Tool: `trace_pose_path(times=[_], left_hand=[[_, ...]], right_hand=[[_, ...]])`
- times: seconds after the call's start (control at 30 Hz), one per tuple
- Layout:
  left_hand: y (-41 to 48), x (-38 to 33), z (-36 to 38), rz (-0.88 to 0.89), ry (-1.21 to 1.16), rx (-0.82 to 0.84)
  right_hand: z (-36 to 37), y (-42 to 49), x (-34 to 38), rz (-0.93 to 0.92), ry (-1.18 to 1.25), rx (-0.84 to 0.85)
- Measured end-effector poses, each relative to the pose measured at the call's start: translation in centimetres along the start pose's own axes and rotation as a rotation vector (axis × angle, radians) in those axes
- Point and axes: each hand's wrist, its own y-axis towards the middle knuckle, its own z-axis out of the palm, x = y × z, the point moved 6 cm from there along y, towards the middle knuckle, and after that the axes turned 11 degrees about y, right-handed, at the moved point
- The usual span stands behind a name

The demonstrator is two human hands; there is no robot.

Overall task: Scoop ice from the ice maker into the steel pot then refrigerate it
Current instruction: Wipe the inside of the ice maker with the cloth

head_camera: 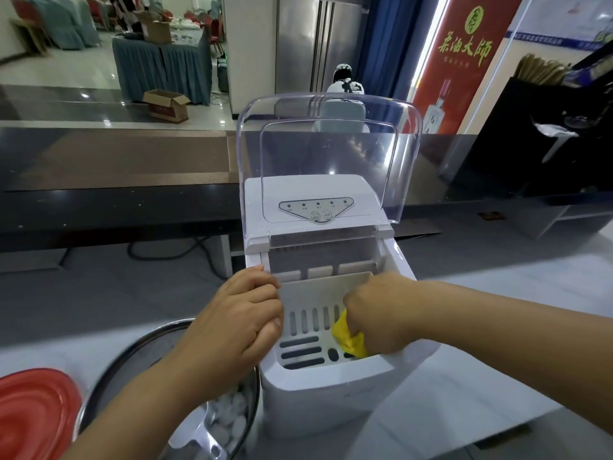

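The white ice maker point(335, 390) stands in front of me with its clear lid point(331, 144) raised. Its slotted white basket point(311, 310) shows no ice. My left hand point(238, 320) grips the basket's left edge. My right hand point(378, 313) reaches into the basket on the right and grips a yellow cloth point(348, 338) against the floor of the basket. The steel pot point(139, 353) sits left of the machine, partly behind my left forearm. It holds several white ice pieces point(229, 416) and a clear scoop point(205, 436).
A red lid point(33, 416) lies at the bottom left beside the pot. A dark counter point(132, 180) runs behind the machine, with a black cable point(172, 250) under it. A steel refrigerator point(315, 41) stands far behind. A black stand point(547, 134) is at right.
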Motion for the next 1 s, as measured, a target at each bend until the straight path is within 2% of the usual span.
trace_pose_path(times=[0.07,0.17,0.5,0.63,0.9,1.0], left_hand=[[0.0,-0.1,-0.1,0.009,-0.001,-0.003],[0.1,0.0,-0.1,0.015,0.003,0.002],[0.3,0.1,0.1,0.022,0.001,-0.017],[0.3,0.0,0.2,0.021,0.014,-0.010],[0.3,-0.4,-0.2,0.035,0.000,-0.020],[0.3,-0.2,-0.1,0.032,-0.019,-0.015]], right_hand=[[0.5,0.7,-0.3,0.024,0.129,0.109],[0.2,1.3,-0.4,-0.010,0.271,0.160],[-0.9,3.1,3.8,-0.215,0.674,0.004],[-1.2,3.5,4.8,-0.237,0.641,-0.077],[-1.3,3.8,4.0,-0.052,0.290,-0.430],[-2.0,1.8,2.9,0.016,0.314,-0.531]])
